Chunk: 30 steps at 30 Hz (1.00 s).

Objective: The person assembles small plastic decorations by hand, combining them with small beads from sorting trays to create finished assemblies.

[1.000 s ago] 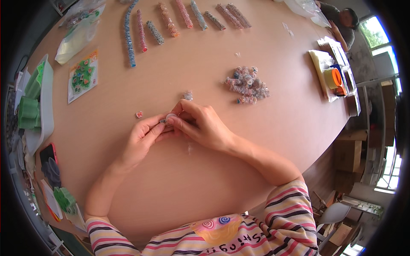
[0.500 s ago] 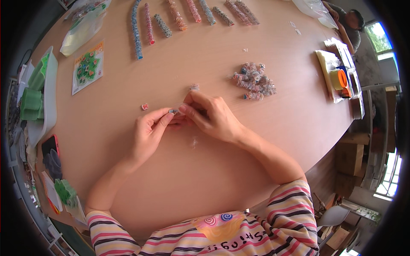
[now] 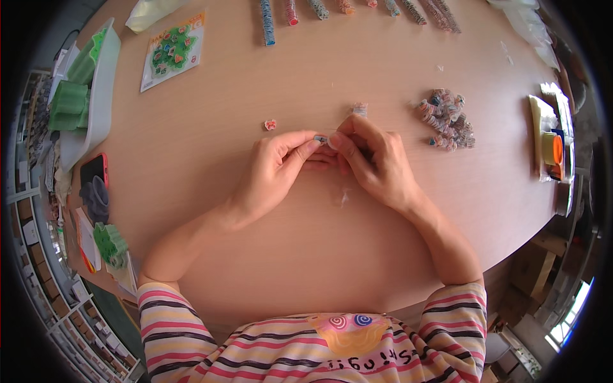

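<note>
Over the middle of the table, my left hand (image 3: 271,172) pinches a small blue-grey piece (image 3: 320,139) between thumb and fingertips. My right hand (image 3: 382,163) meets it there, thumb and forefinger pressed together at the piece's right end; what they grip is too small to make out. Just beyond my right fingers lies a short wrapped roll (image 3: 360,109) of thin pieces. A small red-and-white piece (image 3: 270,124) rests on the table past my left hand. Below my fingertips is a crumpled scrap of clear film (image 3: 345,196).
A heap of wrapped rolls (image 3: 447,120) lies to the right, with longer coloured rolls (image 3: 267,25) along the far side. At left are a green tree-printed card (image 3: 174,52), a white bin (image 3: 102,121) and a phone (image 3: 96,167). An orange tape roll (image 3: 553,149) stands at right.
The whole view has shifted, so the table's things appear farther right and higher. My hands keep nearly the same pinch on the small piece.
</note>
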Each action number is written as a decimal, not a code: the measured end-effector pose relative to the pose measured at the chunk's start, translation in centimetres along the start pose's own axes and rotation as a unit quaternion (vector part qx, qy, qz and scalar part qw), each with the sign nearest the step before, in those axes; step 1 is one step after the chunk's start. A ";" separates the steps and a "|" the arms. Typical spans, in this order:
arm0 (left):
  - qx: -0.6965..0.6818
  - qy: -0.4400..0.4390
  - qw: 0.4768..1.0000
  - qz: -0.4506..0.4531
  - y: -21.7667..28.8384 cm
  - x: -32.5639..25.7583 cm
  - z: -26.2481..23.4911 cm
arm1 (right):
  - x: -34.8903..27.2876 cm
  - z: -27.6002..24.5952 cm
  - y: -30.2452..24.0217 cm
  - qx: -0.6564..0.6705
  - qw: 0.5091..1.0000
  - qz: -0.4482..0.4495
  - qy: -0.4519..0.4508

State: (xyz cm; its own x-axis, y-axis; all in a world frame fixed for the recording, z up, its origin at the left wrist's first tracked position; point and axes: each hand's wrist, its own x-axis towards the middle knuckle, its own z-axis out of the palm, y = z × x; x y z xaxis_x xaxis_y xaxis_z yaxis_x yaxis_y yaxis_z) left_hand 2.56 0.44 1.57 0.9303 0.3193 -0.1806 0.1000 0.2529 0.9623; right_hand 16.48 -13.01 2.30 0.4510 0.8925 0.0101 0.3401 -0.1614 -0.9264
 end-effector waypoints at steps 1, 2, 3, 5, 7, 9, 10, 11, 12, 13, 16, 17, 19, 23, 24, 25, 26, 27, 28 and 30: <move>0.009 0.002 1.000 0.004 0.0 0.0 0.0 | 0.0 0.1 0.1 0.003 1.000 0.002 0.006; 0.007 0.003 1.000 0.000 -0.2 0.0 0.0 | 0.1 0.2 0.2 0.004 1.000 0.006 0.004; 0.028 0.011 1.000 0.009 -0.3 0.1 0.0 | 0.1 0.3 0.4 0.001 1.000 -0.003 0.012; 0.047 0.018 0.999 0.017 -0.3 0.0 0.2 | 0.1 0.2 0.1 -0.004 1.000 -0.010 0.019; 0.036 0.027 0.999 0.016 -0.2 0.0 0.4 | 0.2 -0.1 -0.3 -0.031 0.999 -0.017 0.014; 0.035 0.022 0.999 0.016 -0.2 0.1 0.2 | 0.4 -0.1 -0.2 -0.036 0.999 -0.024 0.008; 0.034 0.017 0.999 0.019 -0.2 0.2 0.1 | 0.5 -0.2 -0.1 -0.042 0.999 -0.032 0.002; 0.034 0.016 0.999 0.019 -0.3 0.3 0.1 | 0.5 -0.3 0.0 -0.043 0.999 -0.031 0.003; 0.045 0.016 0.999 0.020 -0.4 0.3 0.1 | 0.6 -0.3 0.0 -0.044 0.999 -0.033 -0.004; 0.057 0.017 0.998 0.021 -0.5 0.3 0.1 | 0.6 -0.4 0.1 -0.044 0.998 -0.033 -0.010; 0.063 0.019 0.998 0.025 -0.6 0.4 0.1 | 0.7 -0.6 0.0 -0.070 0.996 -0.041 -0.022; 0.063 0.017 0.998 0.026 -0.6 0.4 0.0 | 0.7 -0.7 0.1 -0.071 0.996 -0.041 -0.020; 0.087 0.005 0.996 0.028 -0.4 0.5 -0.1 | 0.7 -0.7 0.2 -0.069 0.995 -0.066 -0.026; 0.072 -0.028 0.997 0.020 0.3 0.8 -0.9 | 0.6 -0.5 0.8 -0.049 0.994 -0.100 -0.004; 0.042 -0.039 0.998 -0.003 0.5 0.8 -1.0 | 0.6 -1.1 0.4 -0.014 0.998 -0.048 -0.046; 0.012 -0.051 0.998 -0.024 0.7 1.0 -1.1 | 0.6 -1.5 0.2 0.020 0.996 0.005 -0.087; 0.013 -0.051 0.998 -0.021 0.7 1.1 -1.3 | 0.7 -1.6 0.1 0.018 0.996 0.003 -0.086; 0.021 -0.061 0.997 -0.031 0.6 1.2 -1.5 | 0.7 -1.7 0.1 0.012 0.997 0.010 -0.072; 0.029 -0.070 0.996 -0.044 0.6 1.1 -1.5 | 0.6 -1.6 0.1 0.008 0.998 0.017 -0.059; 0.029 -0.068 0.996 -0.041 0.6 1.1 -1.5 | 0.7 -1.3 0.0 0.005 0.999 0.015 -0.050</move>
State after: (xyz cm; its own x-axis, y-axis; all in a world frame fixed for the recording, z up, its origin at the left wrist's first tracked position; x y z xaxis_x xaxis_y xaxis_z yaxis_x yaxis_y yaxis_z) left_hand 3.10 2.26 1.63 0.9568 0.1730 -0.2335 0.1940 0.2182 0.9564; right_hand 17.90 -12.94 2.76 0.3750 0.9254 -0.0545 0.3194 -0.1842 -0.9296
